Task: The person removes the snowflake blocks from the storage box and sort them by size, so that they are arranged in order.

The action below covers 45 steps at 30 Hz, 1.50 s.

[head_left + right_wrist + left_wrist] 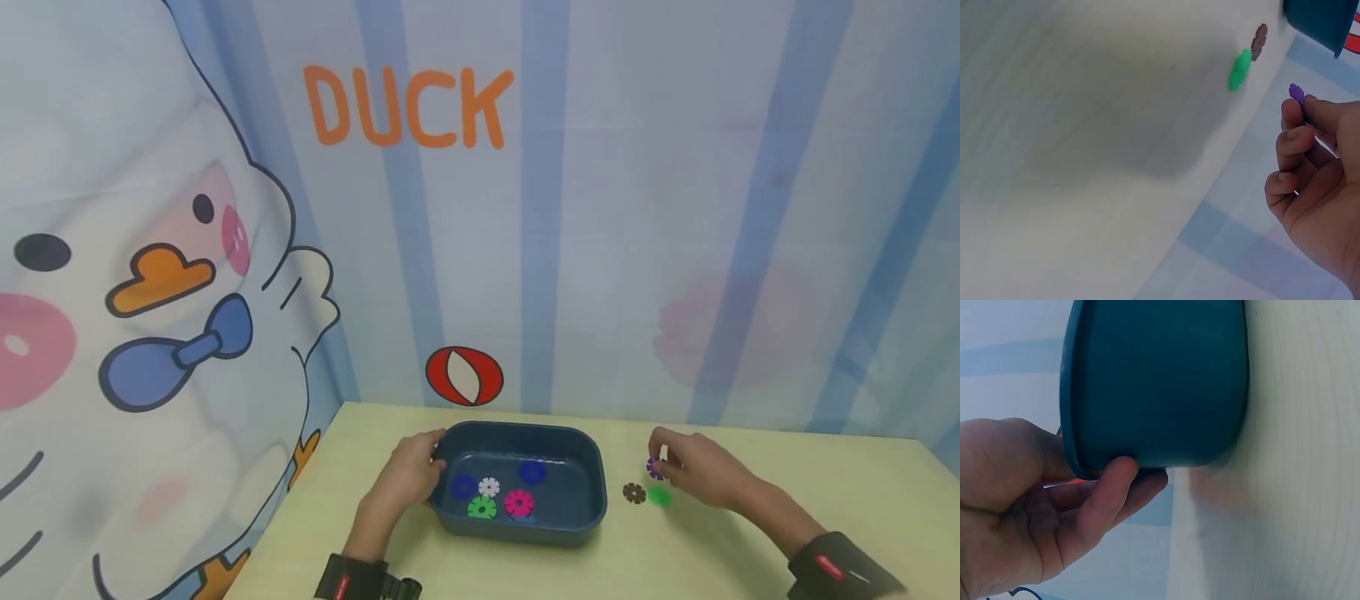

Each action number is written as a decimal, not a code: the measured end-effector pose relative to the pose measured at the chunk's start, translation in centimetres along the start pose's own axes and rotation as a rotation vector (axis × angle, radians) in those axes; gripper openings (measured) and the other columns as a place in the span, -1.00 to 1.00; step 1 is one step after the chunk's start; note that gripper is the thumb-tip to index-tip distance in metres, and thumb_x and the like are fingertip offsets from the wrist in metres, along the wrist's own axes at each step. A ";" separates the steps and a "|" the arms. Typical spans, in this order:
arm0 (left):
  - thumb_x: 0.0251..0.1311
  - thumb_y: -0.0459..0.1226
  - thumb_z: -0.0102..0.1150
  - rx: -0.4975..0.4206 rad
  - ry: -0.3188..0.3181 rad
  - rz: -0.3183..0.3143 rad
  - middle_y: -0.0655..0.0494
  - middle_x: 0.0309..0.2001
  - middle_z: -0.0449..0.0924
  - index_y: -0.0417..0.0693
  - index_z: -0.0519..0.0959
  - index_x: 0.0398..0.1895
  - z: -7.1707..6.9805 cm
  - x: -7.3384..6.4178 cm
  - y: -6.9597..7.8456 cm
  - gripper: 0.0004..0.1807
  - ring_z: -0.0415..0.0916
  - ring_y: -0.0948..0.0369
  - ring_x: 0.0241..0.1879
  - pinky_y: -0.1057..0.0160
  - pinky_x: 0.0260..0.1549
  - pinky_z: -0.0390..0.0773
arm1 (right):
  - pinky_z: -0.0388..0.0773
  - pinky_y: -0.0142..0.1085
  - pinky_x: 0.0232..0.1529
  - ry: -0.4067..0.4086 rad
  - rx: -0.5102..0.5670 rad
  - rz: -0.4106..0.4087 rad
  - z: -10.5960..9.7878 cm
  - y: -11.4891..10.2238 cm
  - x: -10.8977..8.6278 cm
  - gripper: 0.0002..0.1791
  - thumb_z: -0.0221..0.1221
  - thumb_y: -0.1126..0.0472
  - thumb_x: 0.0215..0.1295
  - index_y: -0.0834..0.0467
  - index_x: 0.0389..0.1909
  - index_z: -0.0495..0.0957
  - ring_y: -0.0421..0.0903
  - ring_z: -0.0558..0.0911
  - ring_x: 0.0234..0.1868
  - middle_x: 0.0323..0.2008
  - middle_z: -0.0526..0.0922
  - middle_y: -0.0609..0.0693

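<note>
A dark teal basin [517, 536] stands on the table with several notched plastic discs inside, among them a pink disc [519, 503], a white disc [489, 487] and a green disc [482, 507]. My left hand [411, 472] grips its left end; in the left wrist view, fingers [1107, 494] lie against the outer wall below the rim. To the right of the basin, my right hand [705, 468] pinches a purple notched disc [1297, 93] between thumb and forefinger, raised above the table. Below that hand a brown disc [634, 493] and a bright green disc [658, 497] lie side by side.
The pale yellow table [840, 500] runs back to a striped cloth backdrop [615, 208] printed with a large duck and the word DUCK. Both wrists wear dark bands, such as the right wristband [843, 568].
</note>
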<state>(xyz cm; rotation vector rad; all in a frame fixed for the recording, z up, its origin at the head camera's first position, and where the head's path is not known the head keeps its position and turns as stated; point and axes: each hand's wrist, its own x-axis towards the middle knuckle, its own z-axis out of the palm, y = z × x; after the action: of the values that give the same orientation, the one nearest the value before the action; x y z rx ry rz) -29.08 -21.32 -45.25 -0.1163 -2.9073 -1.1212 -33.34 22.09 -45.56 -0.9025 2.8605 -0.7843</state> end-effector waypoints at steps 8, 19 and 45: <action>0.45 -0.51 0.14 0.000 0.003 -0.006 -0.47 0.30 0.54 -0.37 0.38 0.50 -0.2 -0.1 0.2 -0.43 0.69 0.18 -0.62 0.27 -0.75 0.62 | 0.35 -0.37 -0.55 -0.009 0.036 0.052 0.1 2.1 -1.8 -0.94 0.24 0.25 0.52 0.08 -0.17 0.54 -0.30 0.38 -0.60 -0.59 0.53 -0.17; 0.44 -0.51 0.15 0.005 0.010 0.003 -0.46 0.28 0.56 -0.38 0.40 0.49 -0.2 0.0 0.6 -0.44 0.74 0.14 -0.51 0.29 -0.74 0.61 | 0.40 -0.38 -0.60 -0.050 0.096 0.073 0.4 3.4 -2.9 -0.95 0.20 0.27 0.54 0.08 -0.20 0.56 -0.29 0.42 -0.62 -0.60 0.53 -0.14; 0.43 -0.50 0.18 0.018 0.018 -0.020 -0.42 0.33 0.54 -0.36 0.41 0.48 0.1 -0.2 0.4 -0.44 0.76 0.09 -0.38 0.29 -0.71 0.61 | 0.32 -0.36 -0.57 -0.074 0.055 0.056 0.1 0.9 -1.2 -0.91 0.18 0.19 0.57 0.11 -0.07 0.59 -0.29 0.34 -0.61 -0.58 0.47 -0.15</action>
<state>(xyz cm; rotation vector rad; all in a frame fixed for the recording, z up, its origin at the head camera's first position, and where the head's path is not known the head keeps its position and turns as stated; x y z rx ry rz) -28.84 -21.00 -45.03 -0.0763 -2.9086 -1.0936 -32.81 23.35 -46.19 -0.8237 2.7734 -0.8022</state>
